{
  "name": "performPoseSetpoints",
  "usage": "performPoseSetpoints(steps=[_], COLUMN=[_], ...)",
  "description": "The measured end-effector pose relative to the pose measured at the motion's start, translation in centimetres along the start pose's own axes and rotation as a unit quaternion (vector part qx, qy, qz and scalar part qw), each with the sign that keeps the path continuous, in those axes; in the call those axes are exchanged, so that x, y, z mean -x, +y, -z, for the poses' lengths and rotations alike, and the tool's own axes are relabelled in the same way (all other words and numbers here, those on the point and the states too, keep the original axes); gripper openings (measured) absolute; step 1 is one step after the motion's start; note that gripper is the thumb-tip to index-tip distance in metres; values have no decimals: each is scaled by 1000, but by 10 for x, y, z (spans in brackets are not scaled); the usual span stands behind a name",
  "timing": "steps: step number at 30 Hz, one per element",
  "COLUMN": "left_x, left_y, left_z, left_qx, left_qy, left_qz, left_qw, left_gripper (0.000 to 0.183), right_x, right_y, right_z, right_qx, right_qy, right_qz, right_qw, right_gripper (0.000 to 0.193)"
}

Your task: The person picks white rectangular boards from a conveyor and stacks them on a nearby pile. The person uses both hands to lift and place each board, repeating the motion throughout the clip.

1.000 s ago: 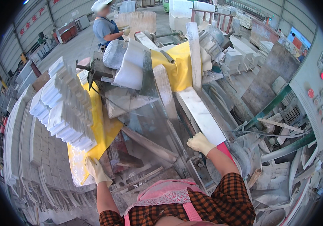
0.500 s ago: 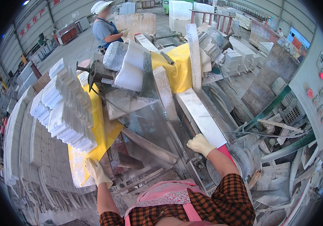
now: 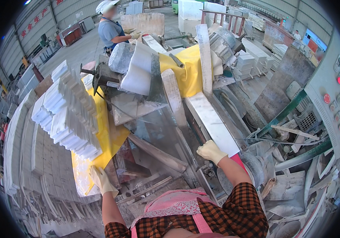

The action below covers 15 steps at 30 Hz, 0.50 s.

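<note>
Right hand (image 3: 211, 152) fisted by white slab (image 3: 212, 123) — left hand (image 3: 101, 181), fingers unclear — red wall lettering (image 3: 29, 27).

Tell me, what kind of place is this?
It looks like a factory, probably one that works stone. The clues are the tall stack of white strips, the long white slab with grey streaks, and the button panel on the right.

A co-worker (image 3: 112, 32) in a white cap (image 3: 105, 6) stands in the background. At right, a pale control panel (image 3: 320, 88) carries red and green buttons (image 3: 327, 98); a brown board (image 3: 284, 77) leans nearby. Large white blocks (image 3: 190, 14) stand farther back, beside a reddish rack (image 3: 223, 14).
</note>
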<state>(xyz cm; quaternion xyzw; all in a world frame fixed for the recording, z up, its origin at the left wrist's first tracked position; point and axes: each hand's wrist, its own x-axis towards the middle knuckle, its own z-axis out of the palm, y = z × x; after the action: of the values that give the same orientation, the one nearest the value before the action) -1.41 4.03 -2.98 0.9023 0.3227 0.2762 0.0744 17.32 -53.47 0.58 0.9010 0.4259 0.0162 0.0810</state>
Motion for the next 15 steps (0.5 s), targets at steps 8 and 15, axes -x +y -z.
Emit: performPoseSetpoints(steps=[8,15], left_x=[0,0], left_y=[2,1], left_z=[1,1], left_qx=[5,5], left_qy=[7,4], left_qz=[-8,-3], left_qw=[1000,1000], left_gripper=[43,43], right_x=[1,0], right_y=[2,2], right_z=[-6,-1], right_qx=[6,-4], right_qy=[28,18], right_qz=[8,7], right_qw=[1000,1000], right_gripper=[23,24])
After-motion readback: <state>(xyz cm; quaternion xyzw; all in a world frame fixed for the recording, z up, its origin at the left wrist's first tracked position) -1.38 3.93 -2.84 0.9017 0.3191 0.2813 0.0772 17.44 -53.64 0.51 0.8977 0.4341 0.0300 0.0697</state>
